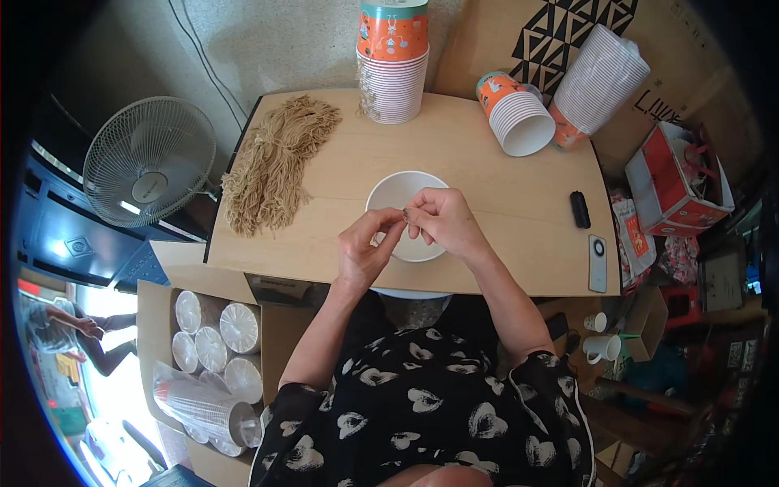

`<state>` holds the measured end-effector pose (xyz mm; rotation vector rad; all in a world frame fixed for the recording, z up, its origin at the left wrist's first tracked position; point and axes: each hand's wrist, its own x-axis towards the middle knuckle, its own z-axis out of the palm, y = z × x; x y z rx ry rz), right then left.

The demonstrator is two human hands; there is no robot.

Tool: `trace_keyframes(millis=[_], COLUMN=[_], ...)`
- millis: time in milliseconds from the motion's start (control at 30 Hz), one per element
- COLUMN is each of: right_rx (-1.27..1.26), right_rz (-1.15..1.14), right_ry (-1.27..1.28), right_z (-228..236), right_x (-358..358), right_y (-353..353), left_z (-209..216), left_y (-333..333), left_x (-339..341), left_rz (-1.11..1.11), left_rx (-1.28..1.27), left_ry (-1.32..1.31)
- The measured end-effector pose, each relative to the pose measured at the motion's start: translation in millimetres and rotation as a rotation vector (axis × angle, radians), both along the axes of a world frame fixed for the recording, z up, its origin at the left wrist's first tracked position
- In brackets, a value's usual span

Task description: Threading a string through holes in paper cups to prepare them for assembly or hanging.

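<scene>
My left hand and my right hand meet at the fingertips over a white round paper tub. Both are closed in a pinch, and whatever small thing lies between the fingers is too small to name. The tub stands on the wooden table, its inside facing up and partly covered by my hands. Left of it lies a bundle of tan strings. At the back stands a tall stack of nested paper tubs, white-rimmed, the top one upside down with orange and teal print. Strings hang down the stack's left side.
A shorter tub stack lies on its side at the back right, beside a plastic-wrapped stack. A black object and a phone lie near the right edge. Left are a fan and a carton of wrapped stacks.
</scene>
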<state>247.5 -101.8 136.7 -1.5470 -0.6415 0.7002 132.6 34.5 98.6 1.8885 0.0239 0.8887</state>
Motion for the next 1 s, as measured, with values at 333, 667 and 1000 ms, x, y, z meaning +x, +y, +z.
trace_keyframes(millis=[333, 667, 1000], right_rx=[-0.062, -0.026, 0.087], right_rz=[0.05, -0.012, -0.304], right_ry=[-0.019, -0.082, -0.578], right_z=[-1.4, -7.5, -21.4], right_x=[4.5, -0.9, -45.3], right_y=[-4.6, -15.3, -32.1], left_z=[3.1, 4.7, 4.6], left_y=[2.8, 11.1, 10.5], left_x=[-2.0, -8.0, -7.1], left_rz=[0.034, -0.167, -0.37], left_rx=[0.22, -0.319, -0.838], left_ry=[-0.009, 0.257, 0.406])
